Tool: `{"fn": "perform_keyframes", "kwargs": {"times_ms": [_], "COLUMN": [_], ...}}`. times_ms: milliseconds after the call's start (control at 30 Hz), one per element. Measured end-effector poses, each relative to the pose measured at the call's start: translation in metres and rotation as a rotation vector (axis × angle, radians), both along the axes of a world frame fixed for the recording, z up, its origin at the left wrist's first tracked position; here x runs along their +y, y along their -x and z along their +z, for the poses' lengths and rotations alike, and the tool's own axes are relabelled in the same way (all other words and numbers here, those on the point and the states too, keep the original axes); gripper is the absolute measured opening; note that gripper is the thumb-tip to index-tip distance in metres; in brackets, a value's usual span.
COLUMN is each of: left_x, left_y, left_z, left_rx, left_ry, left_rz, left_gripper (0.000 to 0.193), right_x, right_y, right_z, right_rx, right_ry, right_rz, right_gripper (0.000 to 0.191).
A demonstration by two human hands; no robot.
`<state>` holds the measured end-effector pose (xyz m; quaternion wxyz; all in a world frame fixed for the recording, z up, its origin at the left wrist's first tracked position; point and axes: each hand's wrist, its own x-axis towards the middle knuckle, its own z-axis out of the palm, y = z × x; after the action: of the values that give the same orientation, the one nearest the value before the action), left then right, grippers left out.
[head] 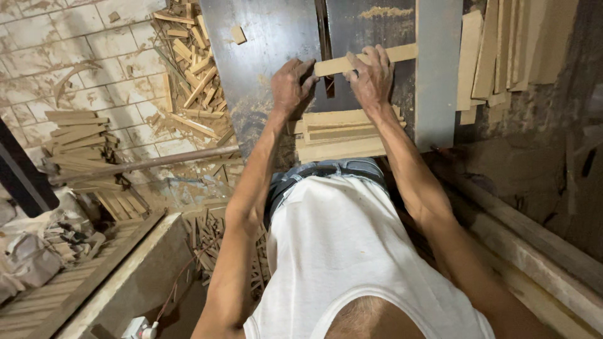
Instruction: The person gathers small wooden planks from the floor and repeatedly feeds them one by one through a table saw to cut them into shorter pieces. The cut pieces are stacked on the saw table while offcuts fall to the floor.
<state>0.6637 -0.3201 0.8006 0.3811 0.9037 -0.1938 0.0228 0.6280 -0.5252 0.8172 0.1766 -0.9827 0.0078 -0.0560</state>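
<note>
We look down over a white vest at a dark saw table (270,37), dusted with sawdust; a narrow slot with the blade (325,44) runs along its middle; across that slot lies a pale wooden strip (402,53), slanting slightly, its near end at the slot and its far end reaching the grey fence (438,69) on the right. Our right hand (372,78) lies flat on top of the strip, fingers spread and pressing down on it rather than wrapped around it; our left hand (290,86) rests on the table just left of the slot, fingers curled together, its fingertips touching the strip's left end. Just below both hands, at the table's near edge, sits a stack of cut boards (342,135), touching the wrists. A small wood block (238,34) lies alone on the table's upper left. Beyond the fence lean more long planks (496,50); on the tiled floor to the left we see a heap of offcuts (191,75), a second pile of slats (78,135), and a rusty pipe (144,164) crossing in front of them.
</note>
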Motion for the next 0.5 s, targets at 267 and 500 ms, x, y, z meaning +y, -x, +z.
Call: {"fn": "perform_keyframes", "kwargs": {"times_ms": [267,500], "left_x": [0.002,0.001], "left_y": [-0.012,-0.026], "left_z": [-0.011,-0.018], "left_rx": [-0.046,-0.048], "left_ry": [-0.026,-0.14], "left_rz": [-0.046,-0.046], "left_gripper": [0.036,0.039], "right_x": [-0.001,-0.002], "right_y": [-0.008,-0.021], "right_z": [-0.01,-0.02], "right_rx": [-0.016,-0.061], "right_ry": [-0.016,0.011], "right_rz": [-0.003,0.019], "right_gripper": [0.045,0.048]}}
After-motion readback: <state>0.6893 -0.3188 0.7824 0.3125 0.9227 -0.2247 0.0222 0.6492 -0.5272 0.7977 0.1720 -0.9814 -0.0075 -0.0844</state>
